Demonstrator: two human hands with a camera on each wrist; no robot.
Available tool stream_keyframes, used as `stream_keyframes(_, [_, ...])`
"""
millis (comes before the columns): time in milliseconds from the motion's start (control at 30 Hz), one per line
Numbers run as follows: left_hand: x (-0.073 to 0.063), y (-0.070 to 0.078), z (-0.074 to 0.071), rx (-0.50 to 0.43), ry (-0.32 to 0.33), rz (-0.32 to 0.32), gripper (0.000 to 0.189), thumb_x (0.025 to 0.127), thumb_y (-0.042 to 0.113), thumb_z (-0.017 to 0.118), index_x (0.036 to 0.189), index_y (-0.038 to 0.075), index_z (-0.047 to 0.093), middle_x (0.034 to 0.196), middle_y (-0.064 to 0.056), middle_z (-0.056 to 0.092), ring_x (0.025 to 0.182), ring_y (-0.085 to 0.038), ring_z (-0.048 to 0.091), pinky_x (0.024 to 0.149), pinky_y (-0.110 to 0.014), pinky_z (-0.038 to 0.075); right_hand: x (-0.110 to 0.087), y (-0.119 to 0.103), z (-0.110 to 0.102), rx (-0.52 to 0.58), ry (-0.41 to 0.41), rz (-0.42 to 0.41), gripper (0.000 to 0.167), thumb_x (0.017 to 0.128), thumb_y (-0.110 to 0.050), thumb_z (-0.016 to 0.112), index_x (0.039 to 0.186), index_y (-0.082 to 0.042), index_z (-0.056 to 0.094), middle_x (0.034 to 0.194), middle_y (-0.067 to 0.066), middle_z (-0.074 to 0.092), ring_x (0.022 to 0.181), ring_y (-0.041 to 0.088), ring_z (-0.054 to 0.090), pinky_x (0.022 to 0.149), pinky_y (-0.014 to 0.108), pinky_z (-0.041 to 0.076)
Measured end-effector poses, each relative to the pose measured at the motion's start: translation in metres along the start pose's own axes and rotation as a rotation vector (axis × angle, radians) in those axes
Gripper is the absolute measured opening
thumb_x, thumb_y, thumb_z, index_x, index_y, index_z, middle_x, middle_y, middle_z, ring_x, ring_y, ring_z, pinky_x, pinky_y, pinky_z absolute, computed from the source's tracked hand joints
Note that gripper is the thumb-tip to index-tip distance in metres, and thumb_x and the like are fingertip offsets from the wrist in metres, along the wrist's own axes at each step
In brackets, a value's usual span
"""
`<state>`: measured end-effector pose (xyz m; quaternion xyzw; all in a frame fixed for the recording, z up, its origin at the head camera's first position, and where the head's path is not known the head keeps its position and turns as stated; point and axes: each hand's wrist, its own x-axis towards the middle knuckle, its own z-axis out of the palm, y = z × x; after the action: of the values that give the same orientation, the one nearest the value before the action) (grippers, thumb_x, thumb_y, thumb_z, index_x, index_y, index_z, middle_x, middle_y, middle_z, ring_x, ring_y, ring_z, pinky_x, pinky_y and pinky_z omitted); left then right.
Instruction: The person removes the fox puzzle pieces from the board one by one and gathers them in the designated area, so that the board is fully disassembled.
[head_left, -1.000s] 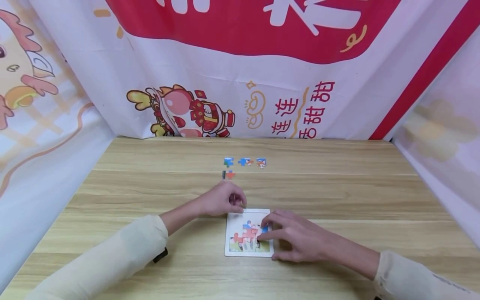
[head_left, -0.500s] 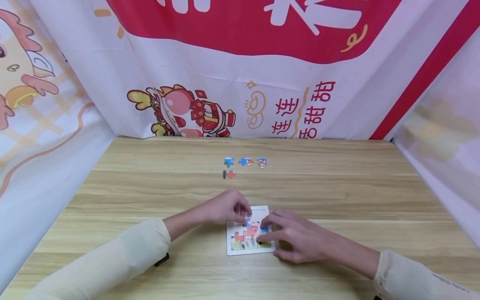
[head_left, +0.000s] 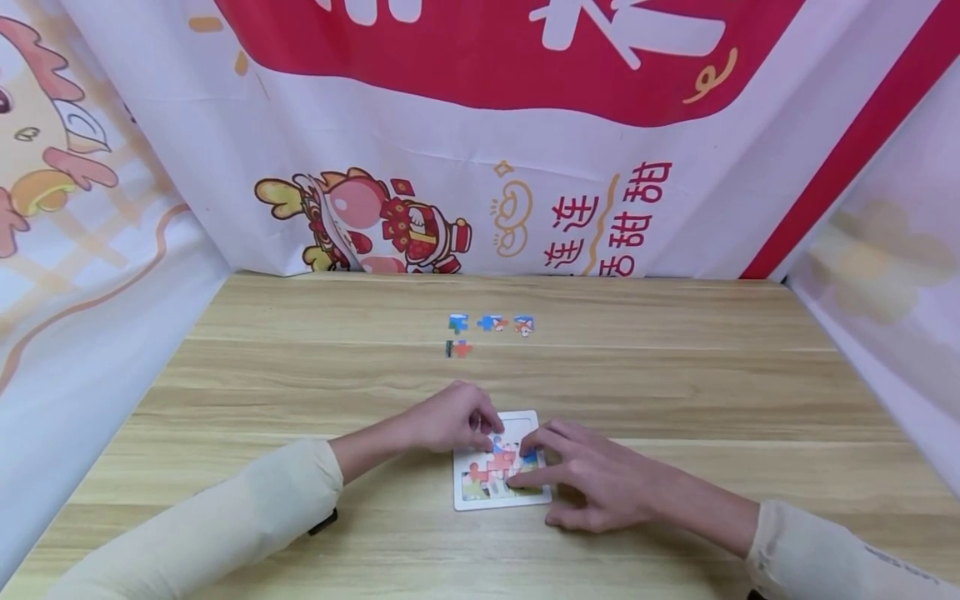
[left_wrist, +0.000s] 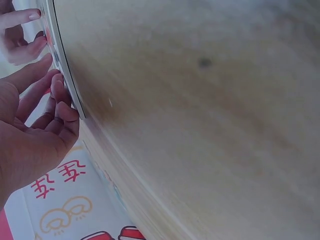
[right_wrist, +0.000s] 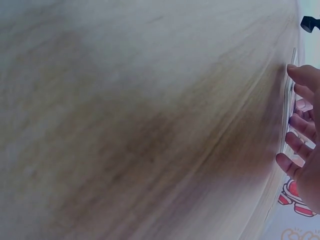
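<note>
In the head view, a white-framed jigsaw puzzle board lies at the table's front middle, with joined pieces in its lower part. My left hand reaches over its upper left, thumb and forefinger around the blue top of the middle puzzle piece; the other fingers are curled. Its fingertips sit right at the board's edge in the left wrist view. From the right, my right hand lies over the board with fingers spread, fingertips on the right-hand pieces. Its thumb is by the board's edge in the right wrist view.
Loose puzzle pieces lie farther back on the wooden table: a green-and-blue one, a blue-and-orange one, a fox-face one and a red one. Printed cloth hangs behind and at both sides.
My left hand has come down and nearer, from above the board's top edge onto its pieces. The board has turned slightly. My right hand stays over the board, its fingers shifting a little.
</note>
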<state>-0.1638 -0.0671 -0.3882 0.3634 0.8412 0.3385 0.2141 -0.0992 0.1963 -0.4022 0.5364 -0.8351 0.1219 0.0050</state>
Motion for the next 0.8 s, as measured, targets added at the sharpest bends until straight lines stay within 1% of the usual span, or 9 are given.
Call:
stream_keyframes(167, [-0.0001, -0.0012, 0.0005, 0.029, 0.003, 0.011, 0.013, 0.086, 0.001, 0.08, 0.1, 0.001, 0.08, 0.084, 0.003, 0.068, 0.074, -0.004, 0.056, 0.069, -0.02, 0.05, 0.0002, -0.0008, -0.0001, 0.0, -0.032, 0.023, 0.054, 0.092, -0.045, 0.074, 0.143, -0.033, 0.062, 0.144, 0.004, 0.052, 0.131, 0.019, 0.044, 0.108, 0.047, 0.045])
stream_keyframes(300, [-0.0004, -0.0011, 0.0, 0.042, 0.007, 0.019, 0.013, 0.086, 0.001, 0.081, 0.099, 0.002, 0.081, 0.086, 0.002, 0.069, 0.075, -0.003, 0.056, 0.069, -0.02, 0.05, 0.0008, -0.0006, -0.0003, 0.002, -0.039, 0.032, 0.054, 0.092, -0.046, 0.074, 0.143, -0.034, 0.063, 0.145, 0.003, 0.052, 0.13, 0.019, 0.044, 0.108, 0.046, 0.045])
stream_keyframes(500, [-0.0001, 0.0005, 0.0003, 0.025, 0.01, 0.003, 0.013, 0.085, 0.002, 0.082, 0.097, 0.003, 0.081, 0.087, 0.002, 0.069, 0.075, -0.005, 0.056, 0.069, -0.021, 0.05, 0.0017, 0.0004, 0.0003, -0.004, -0.02, 0.019, 0.054, 0.092, -0.05, 0.074, 0.142, -0.032, 0.064, 0.145, 0.002, 0.053, 0.13, 0.019, 0.044, 0.107, 0.045, 0.045])
stream_keyframes(667, [0.002, 0.0007, 0.0035, 0.005, 0.022, -0.014, 0.012, 0.083, 0.002, 0.084, 0.093, 0.004, 0.08, 0.084, 0.003, 0.067, 0.076, -0.008, 0.058, 0.07, -0.022, 0.051, 0.0018, 0.0001, 0.0007, -0.003, -0.008, 0.012, 0.053, 0.092, -0.052, 0.073, 0.141, -0.032, 0.065, 0.144, 0.001, 0.054, 0.129, 0.019, 0.044, 0.106, 0.045, 0.046])
stream_keyframes(800, [0.003, 0.0009, 0.0054, 0.012, 0.039, -0.018, 0.01, 0.082, 0.003, 0.085, 0.089, 0.005, 0.078, 0.082, 0.003, 0.066, 0.076, -0.009, 0.058, 0.071, -0.022, 0.051, 0.0026, -0.0005, 0.0011, 0.001, -0.001, 0.008, 0.052, 0.093, -0.053, 0.073, 0.14, -0.031, 0.066, 0.141, 0.001, 0.055, 0.128, 0.019, 0.045, 0.105, 0.045, 0.046])
